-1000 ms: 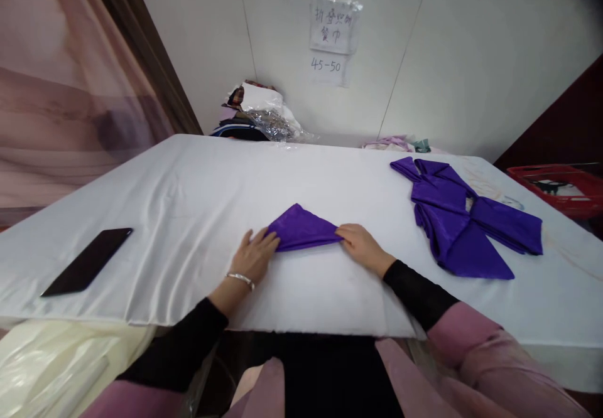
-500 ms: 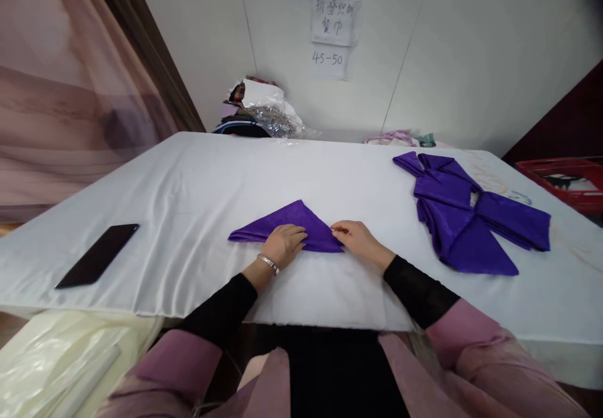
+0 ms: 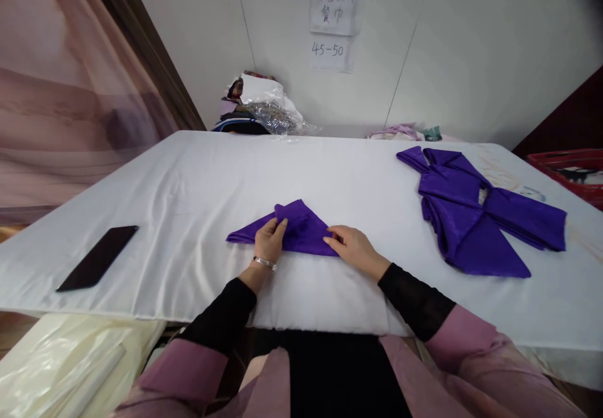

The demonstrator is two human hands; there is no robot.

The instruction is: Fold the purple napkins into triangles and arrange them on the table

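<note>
A purple cloth napkin [image 3: 304, 226], folded into a low triangle, lies on the white-covered table in front of me. My left hand [image 3: 270, 240], with a silver bracelet at the wrist, pinches a flap of it near the middle, and the flap's tip stands up above my fingers. At the napkin's right corner my right hand [image 3: 352, 246] has thumb and fingers closed on the edge. The layers under my fingers are partly hidden.
Several folded purple napkins [image 3: 464, 211] lie in a heap on the right. A black phone-like slab [image 3: 98, 258] rests on the left of the white tablecloth [image 3: 188, 186]. Bagged cloths [image 3: 264, 107] are piled by the wall, under a paper sign [image 3: 333, 13]. A red basket [image 3: 572, 164] stands far right.
My left hand has gone from lying flat on the napkin to pinching a flap, shifting slightly left and lifting it. My right hand stays at the right corner, a little further left.
</note>
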